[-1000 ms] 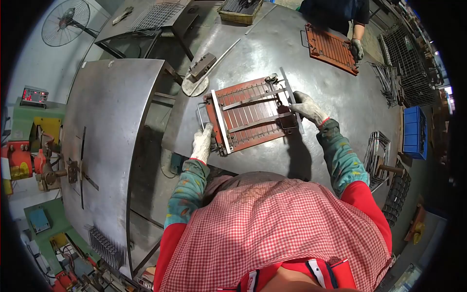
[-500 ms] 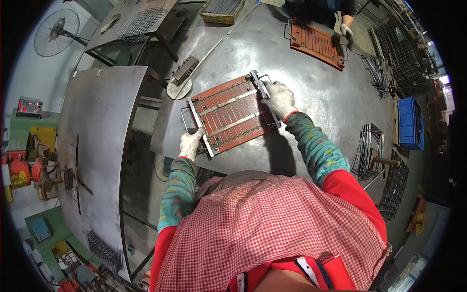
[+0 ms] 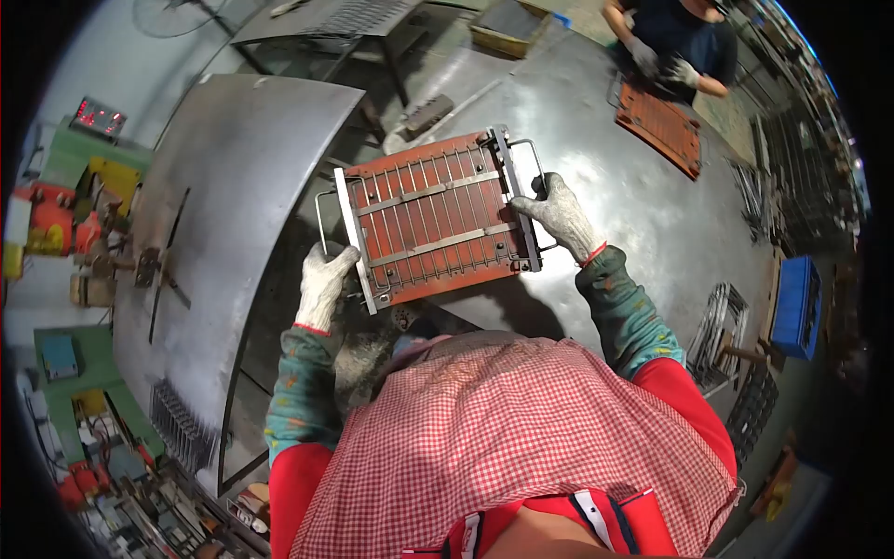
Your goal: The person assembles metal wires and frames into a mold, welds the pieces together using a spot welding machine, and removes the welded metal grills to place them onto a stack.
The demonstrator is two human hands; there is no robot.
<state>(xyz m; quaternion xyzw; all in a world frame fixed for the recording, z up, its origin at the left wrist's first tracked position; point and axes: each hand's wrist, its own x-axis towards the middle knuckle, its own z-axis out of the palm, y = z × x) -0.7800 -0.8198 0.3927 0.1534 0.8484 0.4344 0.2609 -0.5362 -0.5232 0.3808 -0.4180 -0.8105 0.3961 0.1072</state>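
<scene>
Both gloved hands hold a reddish-brown jig board (image 3: 438,244) with thin metal wires laid across it and two flat metal strips running over them. Along its left and right ends run metal bars, and a wire handle stands out at each end. My left hand (image 3: 322,283) is closed round the lower left end, its thumb by the light metal bar (image 3: 356,242). At the right end, my right hand (image 3: 562,219) grips beside the dark bar (image 3: 518,200), thumb on top. The board looks raised and slightly tilted; its underside is hidden.
The metal table (image 3: 615,214) spreads ahead and right. Across it, a person in dark clothing (image 3: 684,47) stands at another reddish board (image 3: 656,129). A second metal table (image 3: 251,140) is on my left. Wire frames (image 3: 724,331) and a blue crate (image 3: 794,307) sit at right.
The jig board has come up toward me and shifted left, held by both hands. The view has turned, and more of the other person and their gloved hands now shows.
</scene>
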